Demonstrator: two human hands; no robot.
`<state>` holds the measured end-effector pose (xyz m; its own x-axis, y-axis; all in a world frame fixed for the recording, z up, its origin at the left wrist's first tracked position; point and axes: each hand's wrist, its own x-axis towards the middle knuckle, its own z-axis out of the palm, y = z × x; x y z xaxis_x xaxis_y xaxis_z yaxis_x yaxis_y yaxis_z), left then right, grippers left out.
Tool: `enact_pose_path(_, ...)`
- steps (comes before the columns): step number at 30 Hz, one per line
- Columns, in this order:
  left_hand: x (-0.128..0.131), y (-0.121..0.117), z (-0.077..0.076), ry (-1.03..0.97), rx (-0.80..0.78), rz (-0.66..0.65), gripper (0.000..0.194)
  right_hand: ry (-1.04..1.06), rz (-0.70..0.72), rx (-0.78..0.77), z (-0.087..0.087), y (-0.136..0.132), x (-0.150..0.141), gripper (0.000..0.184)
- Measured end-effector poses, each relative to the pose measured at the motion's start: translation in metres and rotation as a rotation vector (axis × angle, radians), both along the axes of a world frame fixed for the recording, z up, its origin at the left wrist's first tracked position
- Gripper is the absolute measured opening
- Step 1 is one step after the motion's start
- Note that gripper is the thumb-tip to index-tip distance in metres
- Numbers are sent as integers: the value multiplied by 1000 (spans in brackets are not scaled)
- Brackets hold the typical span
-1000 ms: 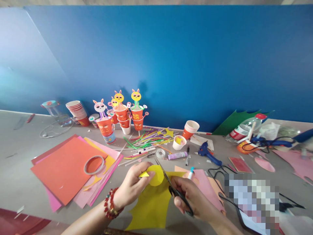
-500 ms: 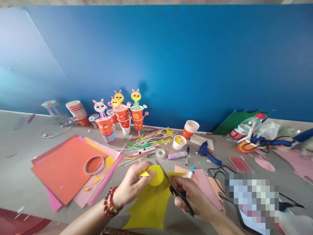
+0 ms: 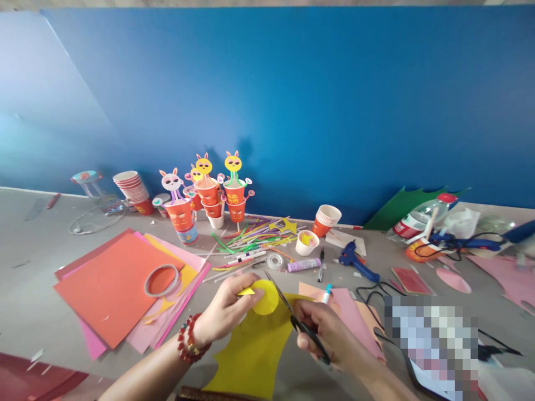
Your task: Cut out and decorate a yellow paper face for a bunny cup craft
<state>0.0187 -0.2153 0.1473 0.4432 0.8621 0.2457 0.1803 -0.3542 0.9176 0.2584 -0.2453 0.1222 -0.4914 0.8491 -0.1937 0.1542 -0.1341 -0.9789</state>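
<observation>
My left hand [image 3: 234, 306] pinches a round yellow paper disc [image 3: 266, 298], with a small pointed yellow piece [image 3: 246, 291] showing between its fingers. Black-handled scissors [image 3: 310, 338] are gripped in my right hand [image 3: 324, 328]. Their blades slant up to the left, close by the disc's right edge; I cannot tell whether they touch it. Beneath both hands is a larger sheet of yellow paper [image 3: 251, 351] with curved cut-outs along its edges.
Coloured paper sheets [image 3: 112, 289] lie on the left under a tape roll [image 3: 162, 280]. Paper cups with rabbit figures [image 3: 179, 214] stand behind, near pipe cleaners [image 3: 259, 236]. To the right are a blue glue gun [image 3: 357, 260], a black cable, a bottle [image 3: 418, 220] and a blurred-out device [image 3: 434, 345].
The disc has shifted and turned very slightly in my left hand. The large yellow sheet has slid a little to the left. My right hand and the scissors stay nearly the same.
</observation>
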Motion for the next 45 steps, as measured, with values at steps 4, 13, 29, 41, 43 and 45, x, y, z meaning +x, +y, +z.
enact_pose_path(4, -2, 3, -3, 18, -27, -25, 28, 28, 63, -83, 6, 0, -4, 67)
enact_pose_path(13, -3, 5, 3, 59, -55, -120, 30, 12, 87, -114, 9, 2, -7, 67)
enact_pose_path(29, -5, 6, 6, 16, -83, -131, 27, 31, 76, -97, 11, 3, -4, 69)
enact_pose_path(41, -5, 6, 7, 30, -93, -90, 31, -39, 31, -117, 9, 1, -2, 63)
enact_pose_path(43, -5, 6, 7, 36, -88, -90, 30, -61, 27, -119, 7, 0, -1, 60)
enact_pose_path(45, -5, 6, 8, 46, -76, -85, 29, -76, 21, -109, 7, 0, -1, 59)
